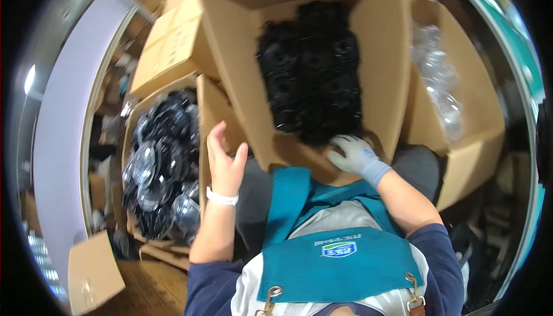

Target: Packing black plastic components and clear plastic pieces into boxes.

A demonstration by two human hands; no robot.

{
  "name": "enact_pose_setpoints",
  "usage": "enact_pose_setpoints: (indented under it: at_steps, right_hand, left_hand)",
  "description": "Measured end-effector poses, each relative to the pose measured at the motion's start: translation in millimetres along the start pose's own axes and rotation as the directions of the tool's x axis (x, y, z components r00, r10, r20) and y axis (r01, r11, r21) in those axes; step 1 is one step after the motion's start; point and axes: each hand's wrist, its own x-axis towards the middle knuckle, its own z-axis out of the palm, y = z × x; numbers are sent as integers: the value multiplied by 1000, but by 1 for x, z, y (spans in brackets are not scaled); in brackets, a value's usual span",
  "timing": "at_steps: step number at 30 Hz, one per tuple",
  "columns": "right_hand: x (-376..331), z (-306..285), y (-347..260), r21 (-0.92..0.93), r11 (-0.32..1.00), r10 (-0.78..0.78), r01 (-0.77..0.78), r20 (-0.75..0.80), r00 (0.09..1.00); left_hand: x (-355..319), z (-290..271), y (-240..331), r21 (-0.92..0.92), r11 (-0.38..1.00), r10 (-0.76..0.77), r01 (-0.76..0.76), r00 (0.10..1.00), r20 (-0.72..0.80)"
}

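Gloved right hand (pixel 352 153) touches black parts (pixel 314 63); left hand (pixel 224 158) hangs open.

Four open cardboard boxes (pixel 299 45), two hands (pixel 226 163)

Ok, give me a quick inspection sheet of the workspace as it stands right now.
Surface: no bench seen; open cardboard boxes stand around the person's lap.
Job's things: middle box holds stacked black round parts, tilted toward the person.
Clutter: left box full of black and clear lidded parts; right box with clear plastic pieces; closed cartons behind.
Hands: left hand bare, raised, open, holding nothing; right hand gloved, fingers on the middle box's lower edge by the black parts.
Cables: nothing seen.
Surroundings: loose cardboard on the floor, lower left.
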Motion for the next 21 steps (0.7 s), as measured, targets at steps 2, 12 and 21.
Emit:
enact_pose_setpoints:
  at_steps: [2,12,21]
  right_hand:
    - [-10,-33,-26,-21,976,-204,215,-423,883]
    - [-94,-58,19,61,942,303,-329,-572,762]
    - [-96,-76,16,281,896,415,-344,-255,873]
  left_hand:
    - [-15,35,-10,-44,993,-107,109,993,42]
    - [10,67,-48,325,936,-198,139,968,157]
    - [78,66,-107,463,886,-119,19,975,188]
